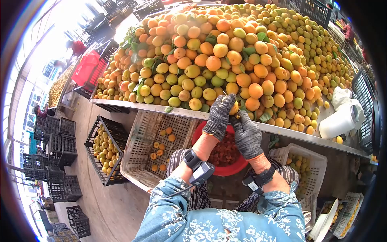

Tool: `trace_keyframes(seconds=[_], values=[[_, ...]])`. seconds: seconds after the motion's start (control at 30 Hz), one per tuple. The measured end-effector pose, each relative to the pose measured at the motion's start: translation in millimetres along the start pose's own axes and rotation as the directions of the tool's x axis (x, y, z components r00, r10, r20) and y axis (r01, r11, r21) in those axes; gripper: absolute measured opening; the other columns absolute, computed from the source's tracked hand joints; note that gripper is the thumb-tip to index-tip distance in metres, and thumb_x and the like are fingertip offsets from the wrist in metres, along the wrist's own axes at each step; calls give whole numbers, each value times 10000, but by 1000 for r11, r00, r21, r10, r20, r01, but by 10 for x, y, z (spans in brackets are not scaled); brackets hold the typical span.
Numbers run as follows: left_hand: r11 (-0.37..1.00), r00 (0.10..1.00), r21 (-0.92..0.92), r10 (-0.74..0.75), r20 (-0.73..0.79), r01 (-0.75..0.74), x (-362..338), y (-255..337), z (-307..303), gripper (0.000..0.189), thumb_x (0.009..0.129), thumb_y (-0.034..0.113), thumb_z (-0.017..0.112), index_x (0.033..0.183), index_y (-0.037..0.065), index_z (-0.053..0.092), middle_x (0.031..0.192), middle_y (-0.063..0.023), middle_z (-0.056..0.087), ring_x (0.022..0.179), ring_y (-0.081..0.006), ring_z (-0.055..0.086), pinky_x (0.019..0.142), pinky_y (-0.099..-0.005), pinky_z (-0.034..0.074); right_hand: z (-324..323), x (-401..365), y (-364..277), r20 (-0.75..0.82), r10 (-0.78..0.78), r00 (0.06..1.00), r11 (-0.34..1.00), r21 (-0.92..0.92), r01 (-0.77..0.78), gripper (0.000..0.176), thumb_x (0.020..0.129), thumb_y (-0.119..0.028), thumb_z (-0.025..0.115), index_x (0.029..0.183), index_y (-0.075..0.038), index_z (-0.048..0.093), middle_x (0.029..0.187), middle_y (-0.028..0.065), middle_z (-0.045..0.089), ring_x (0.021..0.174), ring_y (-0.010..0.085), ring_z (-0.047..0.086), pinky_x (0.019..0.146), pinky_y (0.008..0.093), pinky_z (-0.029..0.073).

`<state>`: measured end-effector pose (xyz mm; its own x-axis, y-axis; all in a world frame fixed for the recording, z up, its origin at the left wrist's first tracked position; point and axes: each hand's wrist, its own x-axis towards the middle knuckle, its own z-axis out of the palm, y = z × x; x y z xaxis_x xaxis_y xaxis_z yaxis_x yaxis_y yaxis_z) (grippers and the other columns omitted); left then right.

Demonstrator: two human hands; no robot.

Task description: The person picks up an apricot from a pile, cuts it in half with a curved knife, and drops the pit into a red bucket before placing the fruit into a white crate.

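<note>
Both my hands wear grey knit gloves and meet at the table's front edge. My left hand (220, 115) is curled round a yellow-orange apricot (234, 108), part of which shows between the gloves. Close against it, my right hand (246, 135) has its fingers bent at the fruit's lower side; what they pinch, if anything, is hidden. Under my hands stands a red basin (240, 164) with many reddish-brown apricot pits (223, 153) in it. Beyond my fingertips rises a large heap of apricots (213, 63), orange to green, with some leaves.
A metal table rim (282, 133) runs before me. Left of my knees, a white crate (133, 161) holds several halved apricots, beside a black crate (115, 139) of fruit. Another white crate (318, 161) is at right. A white jug (336, 122) lies on the table.
</note>
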<state>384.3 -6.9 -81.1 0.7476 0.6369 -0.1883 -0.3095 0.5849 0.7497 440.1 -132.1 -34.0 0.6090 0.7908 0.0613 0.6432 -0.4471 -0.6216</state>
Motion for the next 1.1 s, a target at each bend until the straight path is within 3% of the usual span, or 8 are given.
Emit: trace_keyframes(seconds=[0.17, 0.4, 0.47, 0.5, 0.57, 0.9, 1.03, 1.1], values=[[996, 999, -87, -34, 2, 34, 27, -30, 3, 273, 923, 296, 607, 1072, 69, 594, 932, -21, 601, 846, -119, 573, 731, -292, 504, 250, 3, 70, -73, 50, 996, 604, 797, 28, 252, 941, -119, 557, 1144, 29, 575, 919, 99, 646, 823, 154, 602, 761, 293, 488], [961, 993, -272, -81, -80, 57, 4, 65, 162, 324, 892, 334, 618, 1040, 51, 562, 914, -90, 620, 793, -224, 616, 724, -360, 530, 85, 11, 152, 108, -35, 993, 514, 854, -75, 220, 963, -122, 516, 1095, 33, 596, 911, 58, 626, 843, 135, 581, 784, 254, 474], [969, 987, -246, -66, -150, 27, -22, 187, 174, 317, 885, 343, 635, 1039, 74, 573, 913, -61, 611, 796, -185, 612, 702, -352, 526, 57, 59, 294, -166, -390, 906, 833, 356, 424, 198, 969, -143, 502, 1033, 11, 608, 841, 8, 603, 745, 97, 567, 671, 228, 471], [972, 985, -229, -90, -146, 54, -14, 273, 140, 360, 871, 393, 634, 1014, 70, 562, 842, -89, 613, 703, -200, 610, 630, -365, 523, -107, 50, 213, 111, -24, 994, 714, 698, -61, 143, 938, -155, 556, 968, -28, 615, 759, -32, 579, 611, 60, 529, 540, 205, 424], [974, 983, -213, -112, -143, 80, -33, 343, 131, 406, 857, 442, 632, 989, 66, 552, 771, -117, 614, 610, -215, 608, 559, -378, 520, -262, 124, 333, 243, 118, 963, 416, 868, -270, 122, 876, -114, 626, 956, -22, 631, 808, -20, 611, 740, 60, 557, 647, 234, 464], [942, 925, 70, -336, 178, 328, -290, 233, 420, 319, 858, 376, 634, 977, 81, 604, 766, -45, 619, 632, -170, 597, 529, -253, 477, -533, 277, 317, 266, -59, 962, 482, 852, -206, 365, 711, -2, 725, 1065, -3, 632, 926, 37, 665, 849, 110, 619, 747, 265, 522], [953, 921, -6, -292, 257, 304, -234, 181, 285, 246, 886, 308, 592, 964, 75, 599, 788, -35, 602, 647, -150, 570, 545, -241, 462, -225, 327, 551, 73, -50, 996, 455, 890, -43, 419, 742, -189, 676, 1117, -21, 597, 776, 38, 637, 547, 96, 585, 469, 216, 477], [965, 895, -144, -142, 422, 220, -153, 114, 210, 233, 893, 291, 579, 965, 69, 594, 788, -39, 596, 626, -146, 554, 538, -238, 455, -393, 228, 483, 253, -23, 967, 54, 966, -251, 435, 757, -211, 652, 1141, -20, 578, 709, 44, 607, 447, 116, 538, 394, 244, 447]])
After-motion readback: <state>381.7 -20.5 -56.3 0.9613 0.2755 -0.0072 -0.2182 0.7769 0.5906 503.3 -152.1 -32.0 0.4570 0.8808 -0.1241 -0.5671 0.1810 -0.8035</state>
